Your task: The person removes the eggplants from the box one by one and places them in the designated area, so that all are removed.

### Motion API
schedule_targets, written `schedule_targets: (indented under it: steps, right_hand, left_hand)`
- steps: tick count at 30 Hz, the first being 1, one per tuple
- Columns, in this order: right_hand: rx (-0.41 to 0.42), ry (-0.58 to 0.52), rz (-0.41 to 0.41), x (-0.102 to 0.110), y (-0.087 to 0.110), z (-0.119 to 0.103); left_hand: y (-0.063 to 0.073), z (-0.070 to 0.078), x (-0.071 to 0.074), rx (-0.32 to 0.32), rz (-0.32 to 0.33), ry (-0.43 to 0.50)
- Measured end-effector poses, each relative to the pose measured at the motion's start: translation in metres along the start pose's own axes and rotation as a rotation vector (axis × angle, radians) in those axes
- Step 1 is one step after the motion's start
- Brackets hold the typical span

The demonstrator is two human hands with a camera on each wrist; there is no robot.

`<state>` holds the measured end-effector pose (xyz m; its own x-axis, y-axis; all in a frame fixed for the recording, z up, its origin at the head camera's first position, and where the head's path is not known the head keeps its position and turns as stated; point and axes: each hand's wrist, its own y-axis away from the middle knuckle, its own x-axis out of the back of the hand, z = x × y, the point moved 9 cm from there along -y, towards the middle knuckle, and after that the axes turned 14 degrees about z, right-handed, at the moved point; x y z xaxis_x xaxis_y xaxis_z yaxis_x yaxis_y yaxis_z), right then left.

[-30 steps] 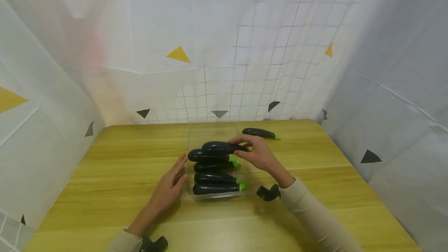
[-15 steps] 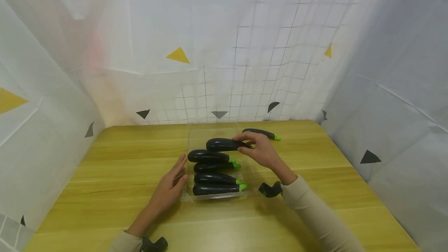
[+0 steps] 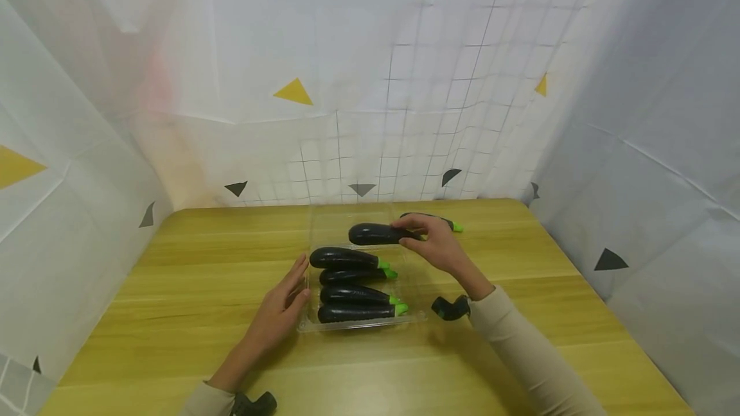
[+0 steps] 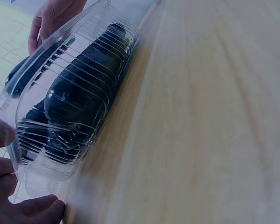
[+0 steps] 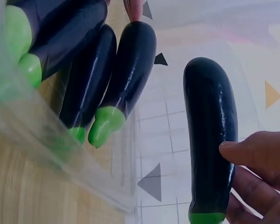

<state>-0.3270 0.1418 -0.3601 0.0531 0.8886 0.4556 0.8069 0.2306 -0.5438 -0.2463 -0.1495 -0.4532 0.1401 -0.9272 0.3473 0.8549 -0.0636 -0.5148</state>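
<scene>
My right hand (image 3: 435, 246) pinches a dark eggplant (image 3: 371, 234) near its green stem end, with thumb and fingers on opposite sides. The held eggplant (image 5: 210, 126) hangs over the back of a clear plastic clamshell box (image 3: 364, 324), apart from the others in the right wrist view. Inside the box lie several eggplants (image 3: 354, 294) in a row, green ends to the right. My left hand (image 3: 280, 307) rests along the box's left side with fingers extended. In the left wrist view, the fingertips (image 4: 46, 205) are right at the ribbed wall of the box.
The box's clear lid (image 3: 331, 220) lies folded back toward the wall. Another eggplant (image 3: 449, 223) lies on the wooden table (image 3: 231, 242) behind my right hand, partly hidden by it. White sheeting (image 3: 243, 146) encloses the table at the back and sides.
My right hand has moved the held eggplant backward and to the right, away from the row in the box. My left hand has stayed in place.
</scene>
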Motion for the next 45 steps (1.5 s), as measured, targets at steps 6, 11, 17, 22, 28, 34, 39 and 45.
schedule_targets:
  steps: [6, 11, 17, 22, 28, 34, 39, 45]
  right_hand:
    - [-0.002, 0.022, 0.003, 0.004, -0.001, 0.006]
    - [-0.02, 0.033, 0.007, 0.007, -0.003, 0.015]
    - [-0.049, 0.04, 0.018, 0.011, -0.004, 0.027]
    - [-0.059, 0.064, 0.032, 0.017, -0.004, 0.033]
    - [-0.081, 0.083, 0.042, 0.023, -0.004, 0.04]
    - [-0.108, 0.096, 0.053, 0.028, -0.003, 0.05]
    - [-0.119, 0.111, 0.068, 0.033, -0.002, 0.057]
    - [-0.123, 0.127, 0.077, 0.04, -0.001, 0.066]
  left_hand:
    - [0.0, -0.002, -0.001, 0.004, -0.002, -0.002]
    - [0.001, -0.003, 0.0, 0.007, 0.001, -0.001]
    - [0.001, -0.001, 0.0, 0.01, 0.006, -0.008]
    - [0.0, -0.001, 0.001, 0.002, 0.011, -0.018]
    - [-0.001, 0.0, 0.001, -0.003, 0.012, -0.013]
    - [-0.001, 0.0, 0.001, -0.008, 0.01, -0.002]
    - [0.0, -0.001, 0.001, -0.012, 0.014, -0.002]
    - [0.0, -0.002, 0.0, -0.019, 0.015, -0.007]
